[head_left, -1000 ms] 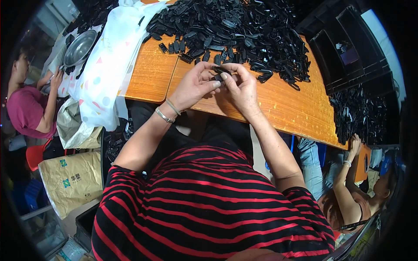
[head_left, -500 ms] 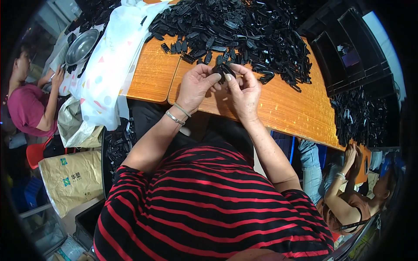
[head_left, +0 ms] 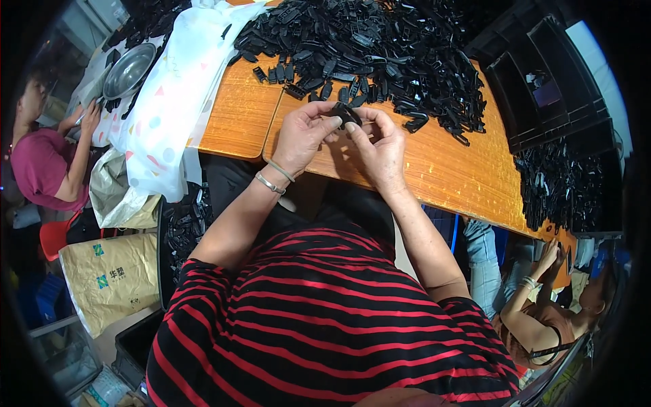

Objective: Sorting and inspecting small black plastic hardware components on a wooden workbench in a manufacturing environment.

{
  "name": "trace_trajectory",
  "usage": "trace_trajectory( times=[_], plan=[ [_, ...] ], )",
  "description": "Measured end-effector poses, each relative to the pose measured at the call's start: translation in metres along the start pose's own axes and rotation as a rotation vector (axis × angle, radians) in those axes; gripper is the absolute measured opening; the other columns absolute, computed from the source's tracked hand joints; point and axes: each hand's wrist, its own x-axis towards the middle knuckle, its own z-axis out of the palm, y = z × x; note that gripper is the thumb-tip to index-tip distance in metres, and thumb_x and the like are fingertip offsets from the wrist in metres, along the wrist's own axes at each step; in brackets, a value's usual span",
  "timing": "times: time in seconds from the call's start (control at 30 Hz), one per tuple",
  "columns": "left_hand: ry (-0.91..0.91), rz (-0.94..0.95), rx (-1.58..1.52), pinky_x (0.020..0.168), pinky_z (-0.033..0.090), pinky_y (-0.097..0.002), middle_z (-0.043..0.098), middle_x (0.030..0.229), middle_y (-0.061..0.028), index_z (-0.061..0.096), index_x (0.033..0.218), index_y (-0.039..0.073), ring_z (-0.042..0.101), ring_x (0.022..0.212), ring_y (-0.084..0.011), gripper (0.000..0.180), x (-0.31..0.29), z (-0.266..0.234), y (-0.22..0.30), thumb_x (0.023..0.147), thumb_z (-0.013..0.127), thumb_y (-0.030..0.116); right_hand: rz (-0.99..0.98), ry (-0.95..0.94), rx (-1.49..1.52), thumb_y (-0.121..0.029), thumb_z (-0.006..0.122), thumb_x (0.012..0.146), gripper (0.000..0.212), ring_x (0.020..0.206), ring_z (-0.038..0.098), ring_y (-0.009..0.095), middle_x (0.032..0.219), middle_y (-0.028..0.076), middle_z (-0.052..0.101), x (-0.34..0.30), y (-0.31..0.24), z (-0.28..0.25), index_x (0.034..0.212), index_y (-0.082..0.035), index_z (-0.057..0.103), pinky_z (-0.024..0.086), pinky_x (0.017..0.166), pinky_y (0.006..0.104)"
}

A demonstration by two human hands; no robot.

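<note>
Over the near edge of the wooden table (head_left: 434,163), both my hands hold one small black plastic clip-like part (head_left: 346,115). My left hand (head_left: 304,138) pinches its left side between thumb and fingers. From the other side, my right hand (head_left: 381,146) grips it with the thumb on the near face and the index finger behind. My fingertips cover much of the part, so I cannot tell whether it is one piece or two fitted together. Just beyond my hands lies a big heap of similar black plastic parts (head_left: 352,47), with several loose ones at its near edge.
A patterned plastic sheet (head_left: 163,102) and a metal bowl (head_left: 129,71) are at the left. Black crates (head_left: 553,95) stand at the right, beside more black parts (head_left: 553,183). A paper sack (head_left: 112,281) lies low on the left. One person works on each side.
The black part has turned between my fingers and now shows a broader dark face. My fingers have drawn closer around it; my forearms have barely moved.
</note>
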Motion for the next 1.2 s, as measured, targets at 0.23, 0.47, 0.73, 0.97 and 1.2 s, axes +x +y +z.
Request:
trace_trajectory(
  times=[0.23,0.47,0.73,0.97,1.2],
  plan=[
    [0.001,0.090,0.077,0.059,0.045,-0.0153,0.068,0.086,-0.0003,0.062,0.119,0.001,0.059,0.067,-0.0032,0.032,-0.004,-0.002,-0.005,0.089,0.067,0.010,0.011,-0.051,-0.103,-0.002,0.072,0.083,0.019,0.067,0.055,0.002,0.074,-0.003,0.062,-0.001,-0.005,-0.002,0.101,-0.001,0.066,0.048,0.062,0.0190],
    [-0.021,0.099,0.092,0.059,0.045,-0.0151,0.067,0.085,0.0009,0.063,0.120,0.002,0.058,0.067,-0.0025,0.031,-0.007,-0.003,-0.013,0.091,0.066,0.011,-0.144,-0.025,-0.215,-0.003,0.074,0.080,0.019,0.066,0.059,0.007,0.077,0.001,0.062,-0.003,0.014,0.000,0.098,0.000,0.066,0.050,0.059,0.0223],
    [-0.012,0.113,0.231,0.059,0.044,-0.0168,0.064,0.089,0.0006,0.062,0.109,0.000,0.054,0.069,-0.0023,0.023,-0.023,0.008,-0.007,0.099,0.055,0.019,-0.328,0.069,-0.488,-0.008,0.078,0.075,0.042,0.076,0.063,0.027,0.089,0.012,0.061,-0.023,0.012,0.012,0.111,-0.002,0.057,0.052,0.066,0.0350],
    [-0.088,0.065,0.085,0.067,0.046,-0.0212,0.059,0.079,0.0006,0.059,0.092,0.002,0.055,0.073,-0.0061,0.029,-0.024,0.006,-0.002,0.101,0.049,0.027,-0.163,-0.094,-0.198,-0.009,0.075,0.079,0.040,0.072,0.060,0.019,0.086,0.011,0.059,-0.035,0.005,0.027,0.111,-0.002,0.052,0.049,0.063,0.0308],
    [-0.049,-0.145,0.424,0.065,0.042,-0.0239,0.058,0.075,-0.0001,0.060,0.086,0.002,0.052,0.070,-0.0086,0.035,-0.053,-0.034,0.045,0.103,0.043,0.028,-0.114,-0.333,-0.224,-0.019,0.077,0.080,0.042,0.075,0.062,0.016,0.085,0.008,0.063,-0.032,0.006,0.020,0.111,-0.001,0.056,0.050,0.066,0.0294]
  ],
)
